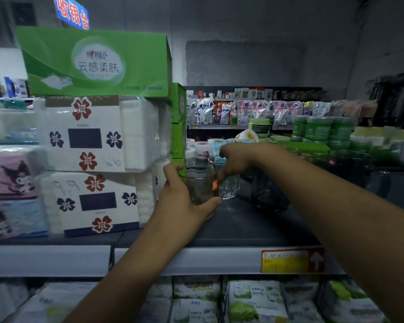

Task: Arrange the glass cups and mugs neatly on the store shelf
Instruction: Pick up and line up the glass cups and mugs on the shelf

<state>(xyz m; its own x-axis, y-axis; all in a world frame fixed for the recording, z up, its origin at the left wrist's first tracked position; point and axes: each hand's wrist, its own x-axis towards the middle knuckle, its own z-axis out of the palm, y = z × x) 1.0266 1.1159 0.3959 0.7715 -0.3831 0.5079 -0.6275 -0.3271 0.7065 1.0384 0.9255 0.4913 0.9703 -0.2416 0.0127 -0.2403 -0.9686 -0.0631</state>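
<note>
Front tumbler (200, 185): clear glass, smooth, faint brownish tint noted. Smaller tumbler (229, 186) just beside it: clear glass, smooth, bright glints seen at the base. Dark glass (268, 194) to the right: smoky, glossy. Shelf board (243, 224): dark, matt, smooth. Shelf edge strip (56, 259): pale grey, dull sheen; metal or plastic cannot be told. Green carton (96, 64): printed cardboard, slightly glossy. Flower-print packs (135, 134): wrapped in clear shiny plastic film. Wall (243, 61): grey, rough, matt.

Dim grey wall (254, 26) (patchy) behind stocked shelving (219, 127)
</note>
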